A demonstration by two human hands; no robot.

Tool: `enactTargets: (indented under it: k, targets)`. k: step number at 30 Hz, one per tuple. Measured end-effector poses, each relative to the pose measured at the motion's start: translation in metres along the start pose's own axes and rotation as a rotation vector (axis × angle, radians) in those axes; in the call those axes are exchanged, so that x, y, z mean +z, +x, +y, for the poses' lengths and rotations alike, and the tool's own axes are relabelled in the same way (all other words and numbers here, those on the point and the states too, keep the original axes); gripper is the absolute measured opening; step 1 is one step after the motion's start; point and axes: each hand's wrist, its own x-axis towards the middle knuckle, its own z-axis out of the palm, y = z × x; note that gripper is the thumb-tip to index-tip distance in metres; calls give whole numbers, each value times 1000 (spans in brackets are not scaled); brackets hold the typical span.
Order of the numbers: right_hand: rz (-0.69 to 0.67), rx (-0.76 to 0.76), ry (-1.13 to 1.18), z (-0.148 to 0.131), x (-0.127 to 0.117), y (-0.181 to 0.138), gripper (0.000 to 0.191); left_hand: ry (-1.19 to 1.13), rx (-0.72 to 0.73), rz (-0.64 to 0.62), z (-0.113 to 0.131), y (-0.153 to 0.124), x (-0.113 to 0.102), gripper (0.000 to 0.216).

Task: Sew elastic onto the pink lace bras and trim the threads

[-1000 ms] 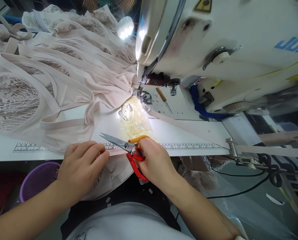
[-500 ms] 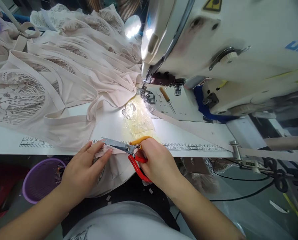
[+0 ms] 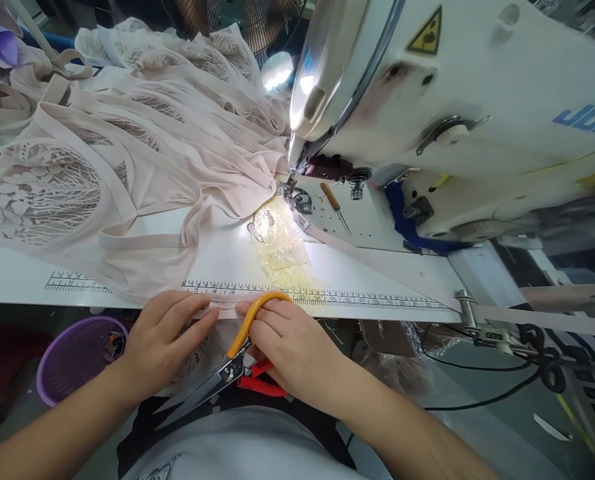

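My left hand (image 3: pixel 170 340) pinches the edge of a pale beige garment (image 3: pixel 227 307) at the table's front edge. The scissors (image 3: pixel 231 370), with orange and red handles, hang from my right hand (image 3: pixel 300 350), their blades pointing down and left over my lap. Fingertips of my right hand also meet the garment's edge, and the strip between both hands lies straight. Below the edge, the rest of this garment is partly hidden by my hands and the scissors. A printed ruler scale (image 3: pixel 357 298) runs along the table just beyond them.
A sewing machine (image 3: pixel 377 100) with its lamp lit stands ahead on the right. Beige lace garments (image 3: pixel 167 153) are heaped at left. A wooden-handled awl (image 3: pixel 331 198) lies by the needle. A purple basket (image 3: pixel 52 360) stands below left; a metal tape guide (image 3: pixel 466 310) sits at right.
The scissors have swung away from the fabric, blades now pointing down toward my lap. My right fingers have come to the garment's edge. My left hand still pinches it. The view has shifted slightly.
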Motion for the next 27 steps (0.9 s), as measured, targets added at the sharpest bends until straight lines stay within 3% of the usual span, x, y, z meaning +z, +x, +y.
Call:
enactTargets:
  k: [3, 7, 12, 21, 27]
  targets:
    - [20, 57, 6, -5, 3, -2, 17, -42, 56, -12, 2, -1, 3, 34]
    - [48, 164, 11, -18, 10, 1, 18, 68, 5, -96, 3, -1, 2, 38]
    - [52, 291, -34, -31, 24, 9, 15, 84, 41, -212, -10, -1, -7, 40]
    - [41, 215, -62, -23, 12, -2, 18, 107, 12, -214, -8, -2, -8, 38]
    - [41, 240, -50, -18, -1, -21, 22, 88, 47, -272, -16, -7, -10, 54]
